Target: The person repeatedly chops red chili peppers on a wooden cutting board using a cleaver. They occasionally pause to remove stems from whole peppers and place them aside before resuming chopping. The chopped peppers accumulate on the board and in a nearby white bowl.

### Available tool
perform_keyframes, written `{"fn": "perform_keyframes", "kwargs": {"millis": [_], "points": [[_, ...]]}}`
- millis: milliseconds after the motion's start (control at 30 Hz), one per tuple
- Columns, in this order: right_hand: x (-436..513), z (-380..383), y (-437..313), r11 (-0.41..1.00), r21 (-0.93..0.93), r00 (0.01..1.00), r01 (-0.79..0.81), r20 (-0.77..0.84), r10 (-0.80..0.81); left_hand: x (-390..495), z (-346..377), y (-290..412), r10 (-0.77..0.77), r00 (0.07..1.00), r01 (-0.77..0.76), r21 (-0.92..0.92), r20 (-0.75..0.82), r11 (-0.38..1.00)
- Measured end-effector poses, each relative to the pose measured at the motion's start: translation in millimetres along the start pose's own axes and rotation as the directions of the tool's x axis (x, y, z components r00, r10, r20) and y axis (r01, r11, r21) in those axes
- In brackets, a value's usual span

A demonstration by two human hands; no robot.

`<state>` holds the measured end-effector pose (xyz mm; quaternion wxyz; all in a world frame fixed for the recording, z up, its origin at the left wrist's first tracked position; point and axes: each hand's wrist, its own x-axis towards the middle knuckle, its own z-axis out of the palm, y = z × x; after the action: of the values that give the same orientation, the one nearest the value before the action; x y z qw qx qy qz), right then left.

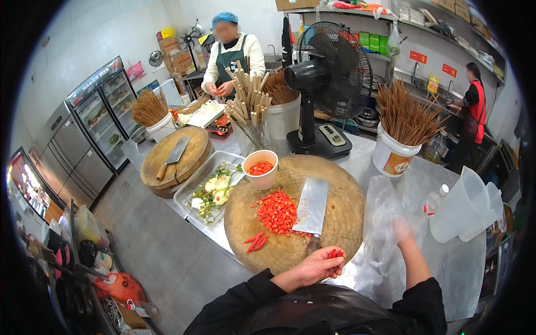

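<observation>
My left hand holds red chillies over the near edge of a round wooden chopping block. My right hand is blurred and reaches into or behind a clear plastic bag right of the block; its fingers cannot be made out. On the block lie a heap of chopped red chillies, a few whole red chillies and a cleaver with its handle towards me. A cup of chopped chillies stands at the block's far left edge.
Left are a tray of vegetable scraps and a second block with a knife. Behind stand a black fan and buckets of skewers. Plastic jugs and a bottle stand right. A co-worker works across the table.
</observation>
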<state>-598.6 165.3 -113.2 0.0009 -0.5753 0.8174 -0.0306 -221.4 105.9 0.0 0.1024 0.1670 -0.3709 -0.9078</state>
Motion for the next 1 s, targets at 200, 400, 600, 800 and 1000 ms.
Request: {"fn": "perform_keyframes", "kwargs": {"millis": [200, 400, 600, 800, 1000], "points": [[-37, -37, -32, 0.966, 0.220, 0.970, 0.135, -0.229, -0.084, -3, 2, -2, -0.026, 1.000, 0.027, 0.032, -0.016, 0.999], [-66, -47, -47, 0.871, 0.413, 0.921, 0.266, -0.375, -0.104, -1, 6, -7, -0.055, 0.997, 0.058, 0.063, -0.049, 0.996], [-78, -49, -52, 0.740, 0.661, 0.961, 0.125, -0.266, 0.075, 1, 13, -5, -0.090, 0.996, 0.087, 0.082, 0.029, 0.993], [-78, -59, -52, 0.140, 0.951, 0.916, -0.275, 0.214, 0.340, 6, 17, -7, -0.072, 0.997, 0.067, 0.169, 0.021, 0.983], [-91, -70, -59, -0.466, 0.855, 0.884, -0.227, 0.382, 0.271, 18, 28, -4, -0.059, 0.996, 0.042, 0.218, 0.070, 0.975]]}}
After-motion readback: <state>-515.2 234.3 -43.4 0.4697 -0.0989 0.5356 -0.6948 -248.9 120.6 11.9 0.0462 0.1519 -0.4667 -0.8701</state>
